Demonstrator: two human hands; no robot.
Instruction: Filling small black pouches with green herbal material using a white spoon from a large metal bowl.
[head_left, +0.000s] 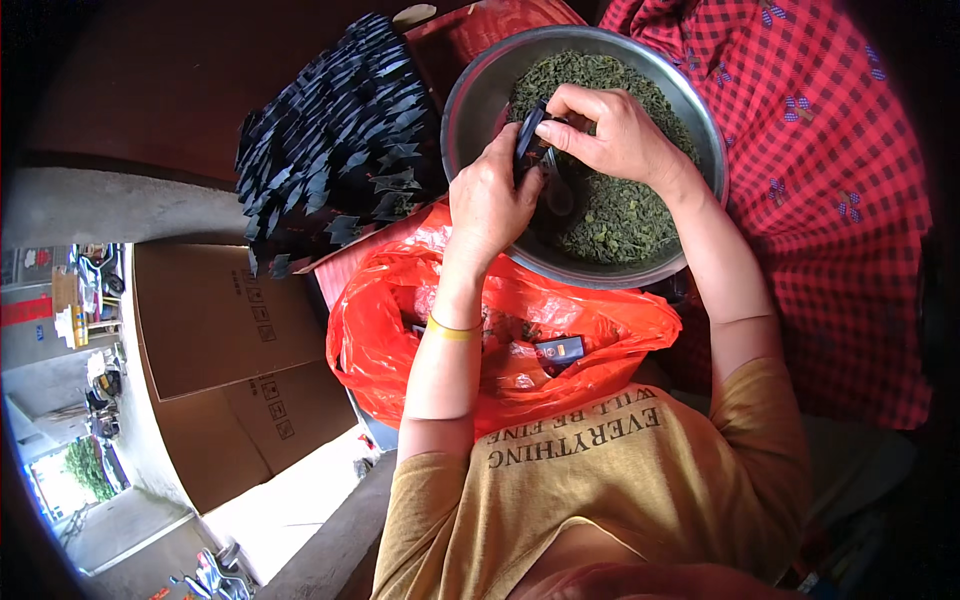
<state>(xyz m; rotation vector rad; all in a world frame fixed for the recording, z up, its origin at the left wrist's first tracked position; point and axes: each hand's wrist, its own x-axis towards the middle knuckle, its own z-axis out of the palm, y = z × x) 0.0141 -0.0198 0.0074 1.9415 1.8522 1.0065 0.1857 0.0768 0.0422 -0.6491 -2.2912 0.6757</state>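
Both hands are over a large metal basin (480, 97) that holds dried green tea leaves (630, 225). My left hand (491, 199) grips a small dark packet (529, 146) upright above the leaves. Thumb and bent fingers of my right hand (611, 131) pinch the packet's upper right side. A spoon (559, 193) lies in the basin just below the packet, its handle partly behind it. Under my left forearm spreads an open red plastic bag (382, 337). In it a dark packet (561, 351) shows, among other contents I cannot make out.
Left of the basin is a thick stack of dark packets (330, 142) in overlapping rows. A red checked cloth (810, 187) drapes along the right. Brown cardboard boxes (217, 322) stand at the left. Outside beyond them, a motorcycle (101, 270) is parked.
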